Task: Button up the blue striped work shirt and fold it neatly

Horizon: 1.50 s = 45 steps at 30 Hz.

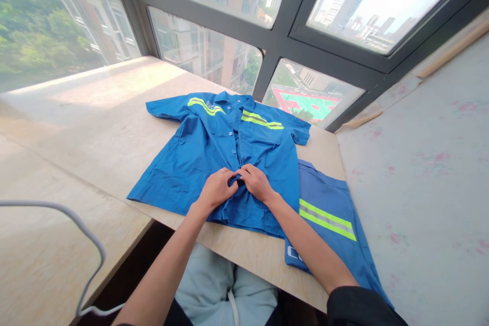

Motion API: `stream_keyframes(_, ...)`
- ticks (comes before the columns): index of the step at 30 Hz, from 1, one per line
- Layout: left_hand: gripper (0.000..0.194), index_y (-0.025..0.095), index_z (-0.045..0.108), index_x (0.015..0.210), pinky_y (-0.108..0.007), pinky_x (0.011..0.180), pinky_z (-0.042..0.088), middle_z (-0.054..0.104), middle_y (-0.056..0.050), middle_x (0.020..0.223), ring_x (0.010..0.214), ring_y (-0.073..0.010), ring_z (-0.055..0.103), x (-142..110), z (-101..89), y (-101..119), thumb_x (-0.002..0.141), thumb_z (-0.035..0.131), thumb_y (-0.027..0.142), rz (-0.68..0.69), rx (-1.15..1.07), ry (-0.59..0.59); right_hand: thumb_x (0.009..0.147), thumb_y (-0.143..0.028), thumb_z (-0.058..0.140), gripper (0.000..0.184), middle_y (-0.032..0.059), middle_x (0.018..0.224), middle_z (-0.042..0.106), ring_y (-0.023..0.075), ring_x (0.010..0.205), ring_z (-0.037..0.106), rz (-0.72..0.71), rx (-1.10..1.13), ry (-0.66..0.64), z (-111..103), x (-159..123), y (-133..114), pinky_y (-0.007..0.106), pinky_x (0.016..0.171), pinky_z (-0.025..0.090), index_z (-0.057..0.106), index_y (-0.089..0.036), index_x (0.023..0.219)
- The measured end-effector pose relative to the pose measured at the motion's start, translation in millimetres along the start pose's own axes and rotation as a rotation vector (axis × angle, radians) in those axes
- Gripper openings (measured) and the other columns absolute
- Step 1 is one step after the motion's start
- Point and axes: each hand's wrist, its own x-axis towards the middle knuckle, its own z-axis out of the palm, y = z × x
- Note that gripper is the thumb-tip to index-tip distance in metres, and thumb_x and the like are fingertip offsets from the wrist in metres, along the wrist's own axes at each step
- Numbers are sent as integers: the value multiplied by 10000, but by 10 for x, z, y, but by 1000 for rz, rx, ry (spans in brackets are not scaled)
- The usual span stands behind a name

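Pinching one blue shirt (210, 150): left fingers (226, 171), right fingers (246, 170); one striped garment (333, 216) alongside.

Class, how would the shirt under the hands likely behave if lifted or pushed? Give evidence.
The shirt is probably floppy, since it lies creased. Thin-looking, it would likely bunch when pushed over the table. Lifted where the left hand and right hand pinch it, its spread sleeves would probably droop.

A shirt (208, 155) lies on a table (87, 137) before a window (208, 48), with a second garment (324, 191) to its right and a cable (76, 219) at near left.
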Motion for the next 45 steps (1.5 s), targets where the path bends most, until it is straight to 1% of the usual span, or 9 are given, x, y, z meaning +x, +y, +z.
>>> stream_keyframes(3, 239, 169, 709, 972, -291, 770, 463, 687, -85, 933, 884, -206, 636, 18, 2, 21, 865, 496, 166, -6, 97, -34, 989, -189, 439, 227, 86, 900, 603, 188, 831, 559, -20, 16, 0, 2, 11, 17, 290, 748, 482, 664, -178, 1019)
stream_keyframes(6, 251, 169, 718, 982, -290, 776, 464, 692, -87, 962, 901, -207, 641, 14, 23, 36, 892, 485, 187, -39, 133, -29, 989, -176, 436, 238, 83, 900, 599, 177, 827, 562, -20, 73, 4, 24, 3, 55, 279, 746, 486, 671, -172, 1024)
stream_keyframes(10, 251, 172, 716, 1035, -290, 788, 465, 695, -80, 984, 918, -205, 642, 5, 23, 38, 906, 510, 236, -43, 146, -26, 982, -159, 447, 255, 66, 917, 587, 155, 830, 577, 15, 199, -2, 63, -23, 115, 262, 763, 502, 677, -208, 1079)
stream_keyframes(13, 266, 174, 715, 1038, -283, 782, 463, 692, -73, 973, 918, -196, 638, 11, 11, 34, 921, 480, 217, -16, 155, -47, 974, -130, 435, 303, 62, 942, 582, 152, 846, 585, 31, 282, -26, 78, -38, 151, 267, 781, 517, 671, -235, 1134)
stream_keyframes(16, 269, 180, 719, 1030, -275, 771, 461, 685, -66, 961, 899, -185, 634, 18, 27, 18, 918, 475, 199, -13, 141, -26, 961, -99, 425, 354, 63, 963, 580, 159, 864, 584, 32, 315, -56, 74, -44, 173, 281, 790, 519, 657, -251, 1182)
stream_keyframes(25, 231, 186, 749, 960, -269, 763, 451, 685, -47, 917, 849, -170, 622, 2, 177, -95, 889, 532, 220, -35, 28, 132, 953, -79, 416, 365, 83, 959, 579, 180, 874, 542, -9, 185, -67, 68, -60, 161, 292, 771, 477, 656, -223, 1186)
stream_keyframes(38, 237, 210, 752, 908, -260, 733, 438, 682, -32, 915, 816, -151, 613, -15, 167, -70, 890, 516, 222, -31, 9, 133, 951, -83, 417, 314, 72, 930, 613, 180, 846, 534, 39, 48, -13, 66, -19, 85, 292, 737, 410, 700, -198, 1023)
stream_keyframes(42, 201, 193, 727, 903, -269, 735, 441, 679, -37, 922, 818, -160, 615, -18, 181, -62, 874, 529, 217, -36, 9, 138, 938, -75, 422, 309, 73, 905, 603, 183, 818, 516, 53, 0, -4, 86, -9, 87, 299, 721, 396, 705, -192, 981)
stream_keyframes(45, 161, 179, 697, 913, -266, 717, 443, 671, -32, 909, 764, -149, 607, -20, 185, -56, 843, 554, 202, -62, -26, 166, 934, -65, 417, 323, 76, 907, 599, 184, 820, 516, 61, 37, 3, 97, -9, 101, 304, 727, 402, 708, -194, 990)
